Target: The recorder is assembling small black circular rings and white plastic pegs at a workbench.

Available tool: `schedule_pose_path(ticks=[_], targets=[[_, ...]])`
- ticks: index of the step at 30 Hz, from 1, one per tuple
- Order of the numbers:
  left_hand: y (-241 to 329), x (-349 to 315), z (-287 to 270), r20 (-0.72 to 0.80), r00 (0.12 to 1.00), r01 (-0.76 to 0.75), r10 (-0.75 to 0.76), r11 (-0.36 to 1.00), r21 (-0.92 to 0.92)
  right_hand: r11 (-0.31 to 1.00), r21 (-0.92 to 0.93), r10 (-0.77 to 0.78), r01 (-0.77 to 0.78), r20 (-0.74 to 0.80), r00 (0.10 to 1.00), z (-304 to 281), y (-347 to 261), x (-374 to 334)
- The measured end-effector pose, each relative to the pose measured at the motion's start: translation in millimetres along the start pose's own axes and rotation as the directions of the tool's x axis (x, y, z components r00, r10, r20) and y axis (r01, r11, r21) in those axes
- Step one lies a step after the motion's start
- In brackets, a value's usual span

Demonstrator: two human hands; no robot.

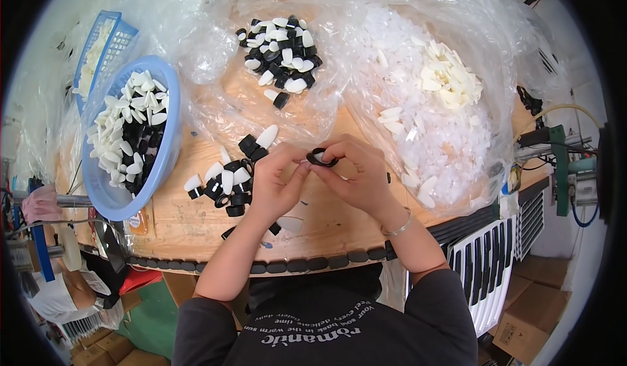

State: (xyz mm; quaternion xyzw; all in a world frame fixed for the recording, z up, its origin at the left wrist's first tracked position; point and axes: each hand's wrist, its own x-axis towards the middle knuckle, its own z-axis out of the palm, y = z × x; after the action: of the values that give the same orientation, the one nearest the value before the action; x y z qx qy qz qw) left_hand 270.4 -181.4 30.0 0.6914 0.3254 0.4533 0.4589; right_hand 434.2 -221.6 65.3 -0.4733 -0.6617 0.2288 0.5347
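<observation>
A black ring-shaped cap (pixel 322 158) is held over the near middle of the table. My right hand (pixel 356 175) grips it between thumb and curled fingers. From the other side, my left hand (pixel 282 180) meets it with thumb and fingertips pinched together; a small pale bit shows there, too little to name. Beside my left hand lies a loose group of black caps (pixel 236 199) and white teardrop-shaped pieces (pixel 267 136), some of them fitted together. Part of this group is hidden behind the left hand and forearm.
A blue basin (pixel 171 114) of white pieces and black caps stands left, by a blue basket (pixel 129 29). A heap of black-and-white pieces (pixel 282 47) lies at the back. Right, clear plastic sheeting (pixel 499 163) bears translucent and cream pieces (pixel 450 78). Black padding (pixel 287 267) lines the table's near edge.
</observation>
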Motion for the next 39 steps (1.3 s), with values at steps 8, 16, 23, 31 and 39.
schedule_pose_path(ticks=[8,16,23,31,39], targets=[[13,6,-4,0.050,0.994,-0.098,0.092,0.986,0.135,0.992,-0.096,-0.080,0.079,-0.010,0.997,-3,-6,0],[5,-2,4,-0.025,0.998,-0.059,0.057,0.995,-0.080,0.988,-0.087,-0.135,0.128,-0.075,0.988,-3,-11,-2],[10,-5,10,-0.040,0.988,0.120,-0.147,0.914,-0.388,0.966,-0.145,-0.220,0.214,-0.026,0.975,-5,-14,0],[4,-1,5,-0.034,0.998,-0.058,0.053,0.981,-0.184,0.967,-0.127,-0.222,0.220,-0.002,0.975,-8,-9,-2],[-3,0,3,-0.020,0.988,-0.156,0.155,0.983,-0.094,0.936,-0.184,-0.301,0.299,0.016,0.953,-5,-8,-2]])
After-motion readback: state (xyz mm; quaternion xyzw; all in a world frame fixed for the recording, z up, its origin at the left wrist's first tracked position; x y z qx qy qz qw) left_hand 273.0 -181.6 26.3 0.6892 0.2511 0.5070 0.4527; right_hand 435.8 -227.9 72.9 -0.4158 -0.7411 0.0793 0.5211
